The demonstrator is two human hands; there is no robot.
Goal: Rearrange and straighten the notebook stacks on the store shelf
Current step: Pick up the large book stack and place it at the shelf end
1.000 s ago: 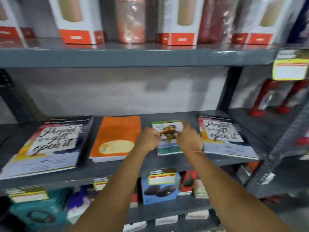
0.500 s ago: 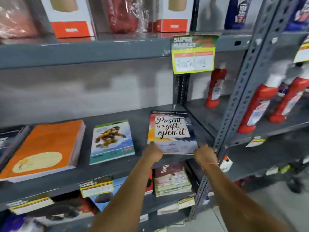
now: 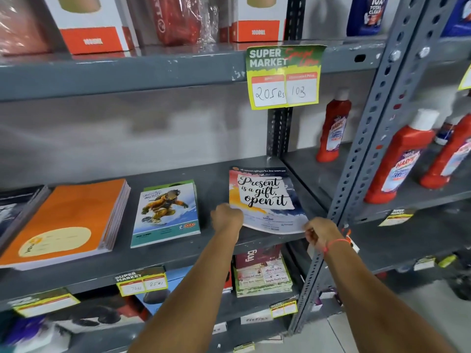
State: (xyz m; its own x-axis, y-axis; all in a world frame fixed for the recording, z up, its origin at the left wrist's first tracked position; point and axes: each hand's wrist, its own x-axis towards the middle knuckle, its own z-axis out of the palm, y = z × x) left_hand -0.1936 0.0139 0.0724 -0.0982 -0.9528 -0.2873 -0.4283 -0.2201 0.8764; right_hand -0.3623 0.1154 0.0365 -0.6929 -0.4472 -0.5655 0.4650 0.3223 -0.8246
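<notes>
Compared with half a second before, not much had changed: both hands were still on the "Present is a gift" notebook (image 3: 265,200), but its near edge had lifted a bit and stuck out past the front lip of the shelf (image 3: 178,258), and the view had drifted slightly. The left hand (image 3: 225,216) was closed on the notebook's near-left corner, and the right hand (image 3: 319,231), with an orange thread on the wrist, pinched the near-right corner, so the hands were apart with the cover between them. That notebook sat at the right end of the shelf, just beside the upright post (image 3: 362,159). Left of it, apart, lay the snowboarder notebook (image 3: 165,212) stack, then the thick orange stack (image 3: 66,220), then a dark stack (image 3: 15,207) cut off at the frame edge. Right of the post, the next bay held red cleaner bottles (image 3: 400,159). Above the notebook hung a price tag (image 3: 284,77) reading 205 Rs.
</notes>
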